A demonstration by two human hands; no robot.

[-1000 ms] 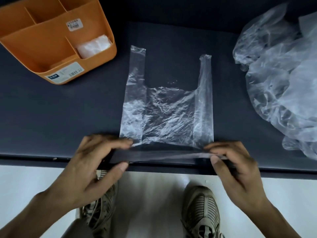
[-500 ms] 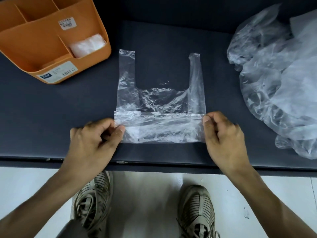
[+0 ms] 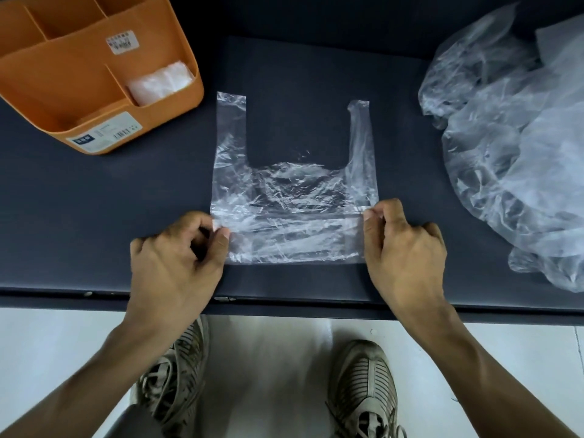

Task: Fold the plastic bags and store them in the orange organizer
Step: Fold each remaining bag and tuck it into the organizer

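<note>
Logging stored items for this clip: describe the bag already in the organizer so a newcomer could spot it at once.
Start at the orange organizer at the dark table's far left. The folded bag stands in its small right-hand compartment. Unlike the flat bag both hands pinch, or the loose pile at right, it is a compact whitish packet.

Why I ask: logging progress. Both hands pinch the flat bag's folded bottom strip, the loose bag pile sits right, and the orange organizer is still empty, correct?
Not empty: the head view shows a folded bag already in one compartment of the orange organizer. The rest holds.
</note>
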